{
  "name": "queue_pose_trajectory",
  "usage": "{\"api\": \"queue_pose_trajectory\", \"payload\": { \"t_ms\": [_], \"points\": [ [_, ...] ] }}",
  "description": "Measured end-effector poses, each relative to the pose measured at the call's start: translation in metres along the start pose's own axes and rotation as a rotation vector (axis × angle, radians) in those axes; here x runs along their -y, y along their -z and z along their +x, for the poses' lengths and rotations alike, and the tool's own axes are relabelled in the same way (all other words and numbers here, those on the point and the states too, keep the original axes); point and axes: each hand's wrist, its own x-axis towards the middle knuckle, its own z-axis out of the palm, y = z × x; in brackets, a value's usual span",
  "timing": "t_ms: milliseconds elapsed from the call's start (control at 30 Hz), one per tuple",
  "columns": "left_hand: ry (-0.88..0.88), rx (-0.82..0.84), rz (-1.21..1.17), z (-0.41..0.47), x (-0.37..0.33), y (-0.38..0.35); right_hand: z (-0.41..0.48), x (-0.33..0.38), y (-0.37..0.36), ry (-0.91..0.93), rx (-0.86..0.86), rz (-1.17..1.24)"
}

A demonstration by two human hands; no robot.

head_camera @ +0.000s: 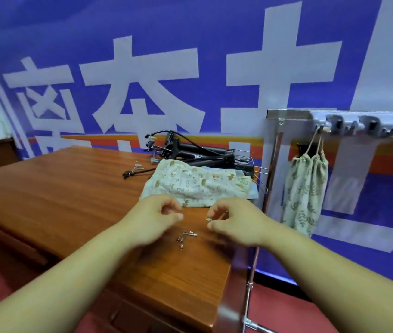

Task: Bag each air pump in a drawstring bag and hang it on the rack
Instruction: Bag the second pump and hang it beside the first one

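Black air pumps (205, 152) with thin hoses lie heaped at the far right edge of the brown wooden table (70, 188). Just in front of them I see a flat stack of pale printed cloth drawstring bags (197, 186), its near edge touching my fingers. My left hand (157, 215) hovers above the tabletop with fingers curled toward the thumb; I cannot tell whether it pinches anything. My right hand (236, 224) pinches a small silver metal fitting (208, 219) at its fingertips. A few more loose silver fittings (187, 236) lie on the wood between my wrists, near the table's right edge. Past that edge stands a metal rack with grey hooks (358, 123), where one leaf-print drawstring bag (306, 186), filled, hangs by its cords from the leftmost hook. A blue banner with large white characters (190, 32) covers the wall behind.
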Motion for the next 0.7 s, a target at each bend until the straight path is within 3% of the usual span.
{"api": "queue_pose_trajectory", "payload": {
  "t_ms": [267,700],
  "points": [
    [0.01,0.006,0.001,-0.002,0.044,-0.038,0.021,-0.009,-0.059,0.029,-0.042,-0.146],
    [-0.122,0.025,0.149,0.0,0.052,-0.052,0.016,-0.017,-0.074,0.096,-0.167,-0.133]
  ]
}}
